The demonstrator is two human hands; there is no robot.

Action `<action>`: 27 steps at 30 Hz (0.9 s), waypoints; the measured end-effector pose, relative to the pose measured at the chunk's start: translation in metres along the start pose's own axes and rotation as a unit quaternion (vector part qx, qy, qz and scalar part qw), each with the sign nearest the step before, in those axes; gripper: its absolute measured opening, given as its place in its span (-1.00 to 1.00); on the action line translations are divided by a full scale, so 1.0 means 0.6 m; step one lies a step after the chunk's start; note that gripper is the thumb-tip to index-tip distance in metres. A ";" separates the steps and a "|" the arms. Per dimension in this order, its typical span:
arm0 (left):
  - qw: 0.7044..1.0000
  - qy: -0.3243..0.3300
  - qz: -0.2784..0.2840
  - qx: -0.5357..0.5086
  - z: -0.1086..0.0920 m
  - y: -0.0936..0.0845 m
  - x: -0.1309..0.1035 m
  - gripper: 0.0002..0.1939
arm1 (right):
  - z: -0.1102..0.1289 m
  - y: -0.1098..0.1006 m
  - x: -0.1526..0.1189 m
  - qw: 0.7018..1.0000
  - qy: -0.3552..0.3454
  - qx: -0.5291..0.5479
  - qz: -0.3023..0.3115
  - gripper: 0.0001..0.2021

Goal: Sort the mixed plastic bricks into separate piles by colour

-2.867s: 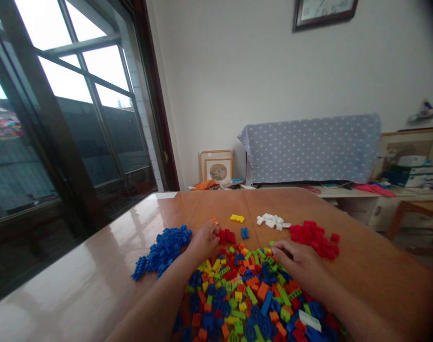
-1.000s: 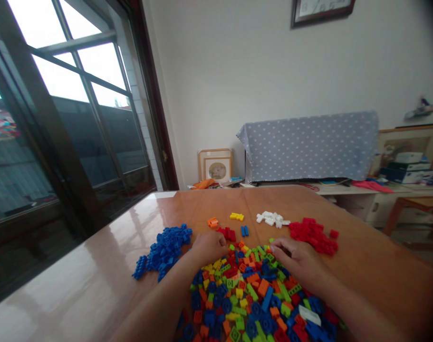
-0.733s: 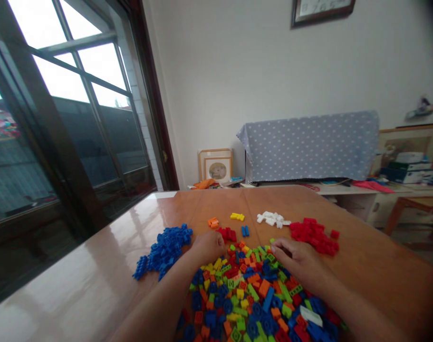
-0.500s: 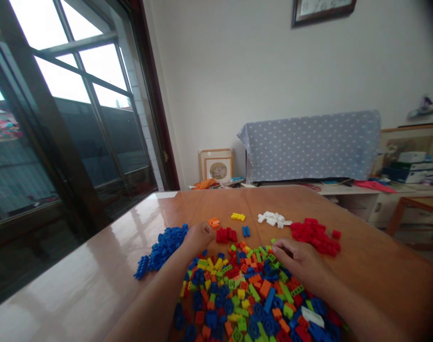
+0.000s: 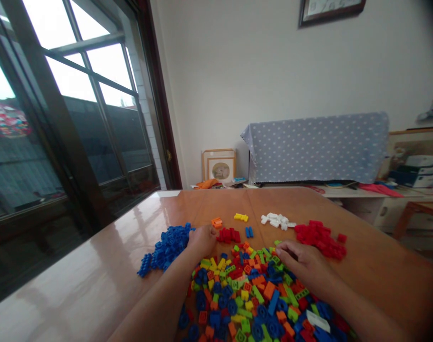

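My left hand (image 5: pixel 202 241) is closed between the blue brick pile (image 5: pixel 169 246) and a small row of red bricks (image 5: pixel 228 235); whatever its curled fingers hold is hidden. At the right upper edge of the mixed brick heap (image 5: pixel 248 297) is my right hand (image 5: pixel 297 255), its fingers bent together near a green brick, their grip too small to make out. Beyond the hands lie orange bricks (image 5: pixel 216 223), yellow bricks (image 5: pixel 241 217), two blue bricks (image 5: pixel 249 232), white bricks (image 5: pixel 276 220) and a large red pile (image 5: pixel 320 239).
The brown table (image 5: pixel 105 280) reflects light on its left side. Behind it stand a framed picture (image 5: pixel 220 168) and a low cabinet (image 5: pixel 394 209), with a dotted cloth (image 5: pixel 316 149) above. A wooden stool (image 5: pixel 412 218) is at the right, glass doors at the left.
The whole view has shifted slightly, moving the scene rightward. My left hand sits a little closer to the small red row; my right hand stays by the heap's edge.
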State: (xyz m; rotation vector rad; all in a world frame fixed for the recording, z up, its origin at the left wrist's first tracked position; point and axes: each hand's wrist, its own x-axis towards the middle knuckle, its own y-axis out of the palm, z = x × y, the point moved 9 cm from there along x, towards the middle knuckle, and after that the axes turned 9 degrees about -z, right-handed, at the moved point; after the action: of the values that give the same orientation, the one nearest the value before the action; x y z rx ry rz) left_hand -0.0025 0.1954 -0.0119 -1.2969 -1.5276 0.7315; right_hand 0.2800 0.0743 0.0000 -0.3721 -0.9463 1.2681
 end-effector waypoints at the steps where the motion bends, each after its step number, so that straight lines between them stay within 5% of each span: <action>1: 1.000 0.000 0.000 0.000 0.000 0.000 0.000 -0.84 | 0.000 0.000 0.000 1.000 0.001 0.002 -0.001 -0.64; 17: 0.999 0.045 -0.013 -0.026 0.003 -0.025 -0.003 -0.72 | -0.023 -0.009 0.005 0.999 0.018 0.018 -0.036 -0.73; 27: 0.963 0.253 0.051 -0.083 -0.136 -0.018 -0.077 -0.75 | -0.018 -0.018 0.012 0.997 -0.031 -0.044 -0.057 -0.76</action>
State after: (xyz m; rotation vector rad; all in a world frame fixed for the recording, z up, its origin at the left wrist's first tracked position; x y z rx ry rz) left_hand 0.0673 0.1372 0.0130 -1.5540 -1.1273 0.2984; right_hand 0.2954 0.0803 0.0042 -0.3444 -1.0647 1.1429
